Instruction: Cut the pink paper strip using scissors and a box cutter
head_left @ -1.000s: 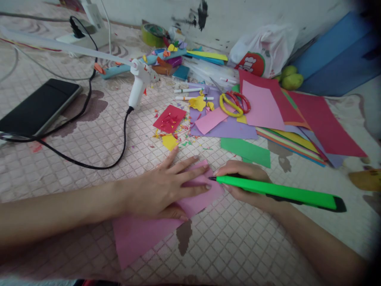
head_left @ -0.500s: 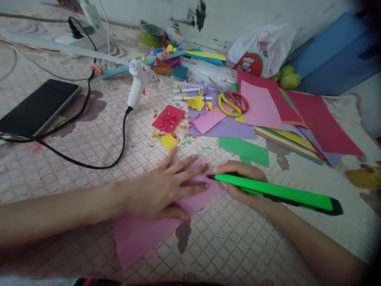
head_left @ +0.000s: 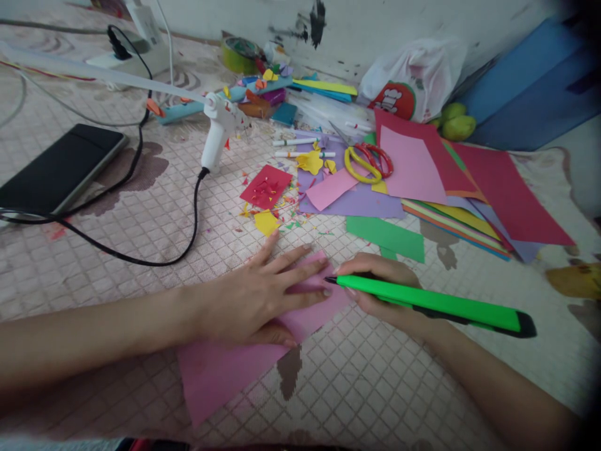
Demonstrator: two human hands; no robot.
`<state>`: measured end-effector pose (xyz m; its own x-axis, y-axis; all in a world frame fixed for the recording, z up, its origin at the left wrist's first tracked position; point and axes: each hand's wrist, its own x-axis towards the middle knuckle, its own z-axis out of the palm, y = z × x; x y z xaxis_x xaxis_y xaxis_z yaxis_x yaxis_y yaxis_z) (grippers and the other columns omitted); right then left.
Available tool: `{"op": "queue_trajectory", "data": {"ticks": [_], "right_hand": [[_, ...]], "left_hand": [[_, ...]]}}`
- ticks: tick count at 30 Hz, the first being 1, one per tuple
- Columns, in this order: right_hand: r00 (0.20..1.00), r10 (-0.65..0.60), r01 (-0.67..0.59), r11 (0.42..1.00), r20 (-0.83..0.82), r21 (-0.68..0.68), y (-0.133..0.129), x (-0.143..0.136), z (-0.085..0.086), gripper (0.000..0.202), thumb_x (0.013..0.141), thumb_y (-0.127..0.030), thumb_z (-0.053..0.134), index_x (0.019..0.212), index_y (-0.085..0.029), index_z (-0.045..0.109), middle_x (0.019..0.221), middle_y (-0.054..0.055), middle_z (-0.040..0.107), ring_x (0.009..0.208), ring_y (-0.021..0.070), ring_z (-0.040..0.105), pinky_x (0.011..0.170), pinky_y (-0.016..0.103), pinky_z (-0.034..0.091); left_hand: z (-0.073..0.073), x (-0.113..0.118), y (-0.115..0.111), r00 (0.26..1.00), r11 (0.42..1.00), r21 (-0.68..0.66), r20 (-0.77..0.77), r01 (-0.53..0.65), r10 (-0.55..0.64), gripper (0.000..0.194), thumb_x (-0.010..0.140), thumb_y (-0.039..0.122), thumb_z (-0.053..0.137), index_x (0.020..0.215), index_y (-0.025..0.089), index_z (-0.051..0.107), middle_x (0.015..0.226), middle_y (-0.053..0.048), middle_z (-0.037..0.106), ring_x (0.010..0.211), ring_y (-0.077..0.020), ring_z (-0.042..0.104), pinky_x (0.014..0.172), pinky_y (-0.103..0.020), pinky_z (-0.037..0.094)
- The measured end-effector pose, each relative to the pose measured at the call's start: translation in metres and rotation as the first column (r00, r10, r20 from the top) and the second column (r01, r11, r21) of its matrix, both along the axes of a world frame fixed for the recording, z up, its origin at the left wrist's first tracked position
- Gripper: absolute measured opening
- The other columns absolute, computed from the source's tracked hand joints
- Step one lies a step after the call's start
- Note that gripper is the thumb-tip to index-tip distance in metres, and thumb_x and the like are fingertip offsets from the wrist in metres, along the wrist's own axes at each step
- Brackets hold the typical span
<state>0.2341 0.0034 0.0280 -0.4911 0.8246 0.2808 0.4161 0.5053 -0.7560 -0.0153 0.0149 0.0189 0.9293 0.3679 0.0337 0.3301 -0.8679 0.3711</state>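
My left hand (head_left: 256, 297) lies flat with fingers spread on a pink paper sheet (head_left: 220, 369), pressing it onto the quilted mat. My right hand (head_left: 385, 291) grips a bright green utility knife (head_left: 436, 305) with a black end cap. The knife's tip touches the pink sheet's right edge, just beside my left fingertips. Part of the sheet is hidden under my left palm.
A white glue gun (head_left: 218, 128) with a black cord, a dark tablet (head_left: 59, 166), yellow and red scissors (head_left: 366, 163), markers, paper scraps and a fan of coloured sheets (head_left: 469, 188) lie beyond my hands. A plastic bag (head_left: 413, 75) and blue boards (head_left: 530, 94) stand against the wall.
The knife and my right hand have shifted very slightly left along the pink sheet's edge. My left hand stays put.
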Motion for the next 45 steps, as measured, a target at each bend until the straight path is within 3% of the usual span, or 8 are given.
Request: {"op": "queue_trajectory", "data": {"ticks": [26, 45], "right_hand": [[0.999, -0.004, 0.002, 0.999, 0.051, 0.033, 0.0025, -0.0014, 0.0063, 0.020, 0.079, -0.010, 0.053, 0.090, -0.024, 0.064, 0.077, -0.001, 0.068, 0.067, 0.0107, 0.064, 0.060, 0.022, 0.050], [0.995, 0.067, -0.071, 0.996, 0.068, 0.051, 0.0038, 0.0039, 0.0021, 0.021, 0.080, -0.010, 0.054, 0.095, -0.022, 0.063, 0.081, 0.000, 0.068, 0.074, 0.0106, 0.063, 0.066, 0.022, 0.050]], "left_hand": [[0.0018, 0.0010, 0.0004, 1.000, 1.000, -0.029, -0.010, -0.008, 0.007, 0.068, 0.087, 0.052, 0.053, 0.146, 0.026, 0.029, 0.157, -0.011, 0.012, 0.144, -0.0366, 0.010, 0.110, -0.066, -0.006], [-0.0006, 0.0001, 0.0012, 1.000, 1.000, -0.016, 0.012, -0.001, 0.001, 0.070, 0.086, 0.056, 0.053, 0.145, 0.025, 0.031, 0.156, -0.012, 0.013, 0.144, -0.0368, 0.010, 0.109, -0.066, -0.006]]}}
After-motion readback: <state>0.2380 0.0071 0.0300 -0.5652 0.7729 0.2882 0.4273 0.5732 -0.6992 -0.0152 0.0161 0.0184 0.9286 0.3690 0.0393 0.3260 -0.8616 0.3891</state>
